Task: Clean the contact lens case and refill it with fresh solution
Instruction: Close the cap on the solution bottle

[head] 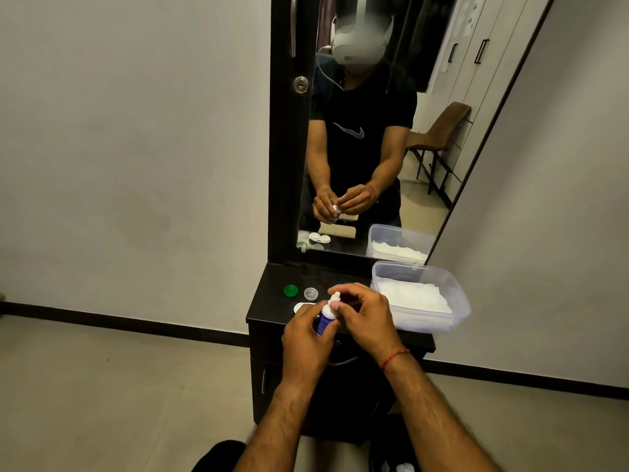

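**A:** Since the solution bottle (pixel 326 318) is so small, how will it handle?

**B:** Light, I'd judge, with soft, squeezable walls. It's best held round the blue body, as the left hand (pixel 306 338) grips it now, upright.

**A:** And the right hand (pixel 364 318)?

**B:** Wrist bent, fingers curled over the white tip, thumb against the neck. Whether a cap is on, I cannot tell.

**A:** The lens case (pixel 301 306)?

**B:** Just beyond the left knuckles, mostly hidden. A green cap (pixel 290 290) and a clear cap (pixel 310 293) lie farther out.

A tall mirror (pixel 367 114) stands on a black cabinet (pixel 272 308) against a pale wall (pixel 136 148). A brown chair (pixel 451 122) shows in the reflection.
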